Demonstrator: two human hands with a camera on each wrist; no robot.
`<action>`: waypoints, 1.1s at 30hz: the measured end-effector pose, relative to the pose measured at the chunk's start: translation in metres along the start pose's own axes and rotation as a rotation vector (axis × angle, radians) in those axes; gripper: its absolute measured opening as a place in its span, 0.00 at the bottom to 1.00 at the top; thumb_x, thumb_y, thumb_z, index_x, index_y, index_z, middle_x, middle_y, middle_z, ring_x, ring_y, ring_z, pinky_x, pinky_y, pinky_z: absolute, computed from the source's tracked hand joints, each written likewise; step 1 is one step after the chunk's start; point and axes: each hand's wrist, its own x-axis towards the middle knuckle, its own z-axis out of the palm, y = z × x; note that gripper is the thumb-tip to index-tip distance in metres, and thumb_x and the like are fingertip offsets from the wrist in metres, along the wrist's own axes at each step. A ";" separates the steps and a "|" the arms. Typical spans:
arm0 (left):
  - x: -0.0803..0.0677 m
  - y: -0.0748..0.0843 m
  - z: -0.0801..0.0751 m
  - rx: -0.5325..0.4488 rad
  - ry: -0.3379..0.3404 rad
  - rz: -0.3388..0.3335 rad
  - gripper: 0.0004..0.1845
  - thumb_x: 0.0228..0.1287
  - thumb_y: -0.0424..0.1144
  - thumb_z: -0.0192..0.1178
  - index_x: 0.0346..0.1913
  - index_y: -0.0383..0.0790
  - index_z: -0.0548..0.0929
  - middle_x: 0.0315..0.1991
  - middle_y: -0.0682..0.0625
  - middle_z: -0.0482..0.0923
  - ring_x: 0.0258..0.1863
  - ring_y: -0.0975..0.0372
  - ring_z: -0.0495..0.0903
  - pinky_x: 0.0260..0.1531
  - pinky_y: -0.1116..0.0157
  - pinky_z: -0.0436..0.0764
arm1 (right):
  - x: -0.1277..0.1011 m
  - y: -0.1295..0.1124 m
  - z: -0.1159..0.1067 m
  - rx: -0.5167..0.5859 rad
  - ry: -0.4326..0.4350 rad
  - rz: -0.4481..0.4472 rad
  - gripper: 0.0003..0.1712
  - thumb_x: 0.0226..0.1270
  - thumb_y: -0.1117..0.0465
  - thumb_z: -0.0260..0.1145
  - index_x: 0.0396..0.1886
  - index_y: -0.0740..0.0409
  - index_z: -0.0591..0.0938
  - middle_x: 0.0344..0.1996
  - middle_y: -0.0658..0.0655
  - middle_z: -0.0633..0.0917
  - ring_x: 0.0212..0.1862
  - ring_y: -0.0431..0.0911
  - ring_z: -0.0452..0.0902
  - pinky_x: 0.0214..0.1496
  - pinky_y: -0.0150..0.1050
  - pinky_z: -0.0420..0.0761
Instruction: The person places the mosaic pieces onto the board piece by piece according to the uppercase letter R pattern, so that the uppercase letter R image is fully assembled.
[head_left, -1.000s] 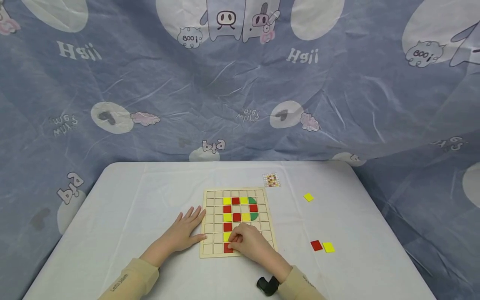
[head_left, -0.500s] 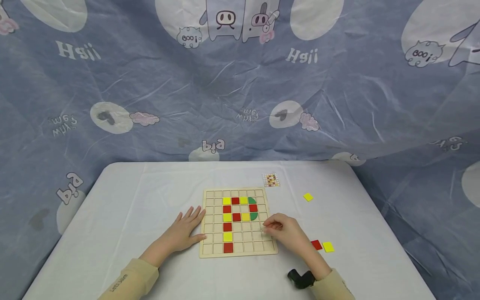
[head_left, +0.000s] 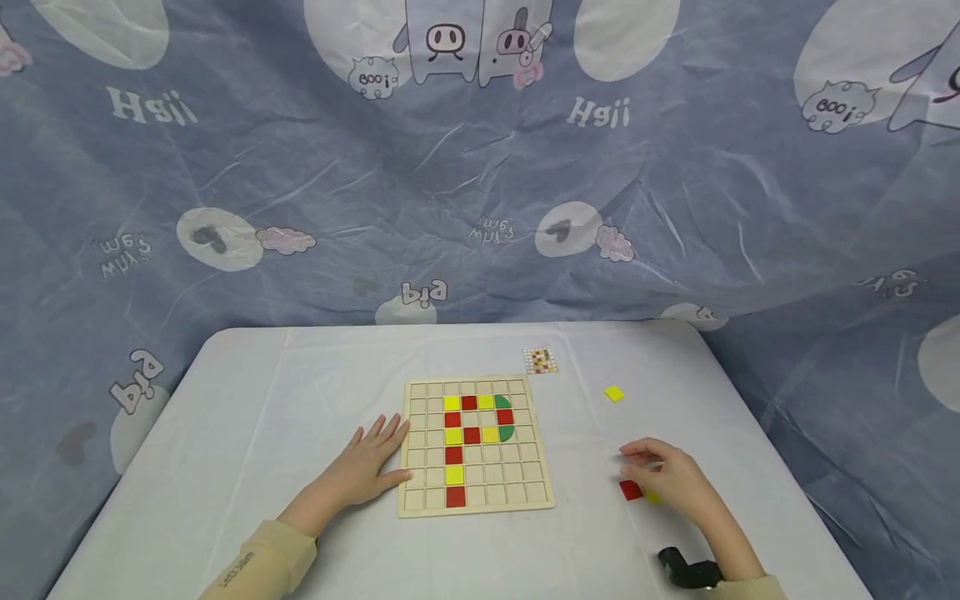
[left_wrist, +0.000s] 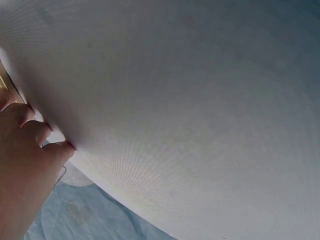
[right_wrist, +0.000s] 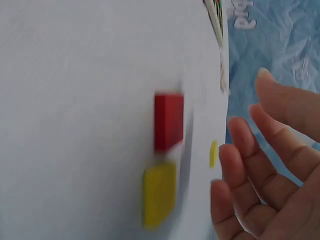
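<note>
A wooden grid board (head_left: pixel 477 446) lies on the white table, with red, yellow and green tiles set in it in a P shape. My left hand (head_left: pixel 371 461) lies flat on the table, fingers straight, against the board's left edge (left_wrist: pixel 6 84). My right hand (head_left: pixel 667 475) hovers over a loose red tile (head_left: pixel 630 490) (right_wrist: pixel 168 121) and a yellow tile (head_left: pixel 653 497) (right_wrist: pixel 159 193) to the right of the board. Its fingers (right_wrist: pixel 245 165) are relaxed and hold nothing.
Another loose yellow tile (head_left: pixel 614 393) (right_wrist: pixel 213 153) lies further back on the right. A small pattern card (head_left: pixel 542 360) sits behind the board. A blue printed cloth hangs behind the table (head_left: pixel 262 392). A black wrist camera (head_left: pixel 688 571) sits on my right wrist.
My right hand has left the lower part of the board and moved right across the table to the loose red and yellow tiles. The left hand has stayed still.
</note>
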 end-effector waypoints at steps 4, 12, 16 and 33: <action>-0.001 0.000 -0.001 -0.005 0.001 0.007 0.45 0.63 0.59 0.62 0.77 0.45 0.57 0.79 0.45 0.52 0.79 0.45 0.46 0.75 0.40 0.47 | -0.006 0.019 -0.008 -0.012 -0.038 0.052 0.23 0.56 0.58 0.75 0.51 0.61 0.83 0.49 0.61 0.86 0.52 0.56 0.80 0.53 0.53 0.81; -0.001 -0.001 -0.001 -0.005 0.010 0.015 0.45 0.63 0.59 0.62 0.77 0.44 0.58 0.78 0.44 0.53 0.79 0.45 0.47 0.75 0.39 0.48 | -0.010 0.041 -0.008 -0.053 -0.050 0.105 0.28 0.47 0.60 0.80 0.50 0.64 0.83 0.47 0.61 0.83 0.50 0.54 0.78 0.50 0.49 0.80; -0.001 0.000 -0.001 -0.008 0.007 0.009 0.45 0.63 0.59 0.62 0.77 0.44 0.58 0.78 0.45 0.53 0.79 0.45 0.47 0.75 0.40 0.48 | -0.010 0.043 -0.007 -0.071 -0.034 0.093 0.25 0.47 0.64 0.80 0.47 0.64 0.84 0.41 0.57 0.82 0.44 0.49 0.76 0.43 0.37 0.78; -0.003 0.000 0.000 -0.003 0.008 -0.007 0.45 0.62 0.59 0.63 0.77 0.45 0.58 0.78 0.45 0.53 0.79 0.46 0.46 0.75 0.41 0.47 | 0.005 0.006 0.005 -0.018 0.025 0.078 0.14 0.52 0.65 0.77 0.38 0.60 0.84 0.32 0.52 0.85 0.34 0.43 0.77 0.31 0.31 0.78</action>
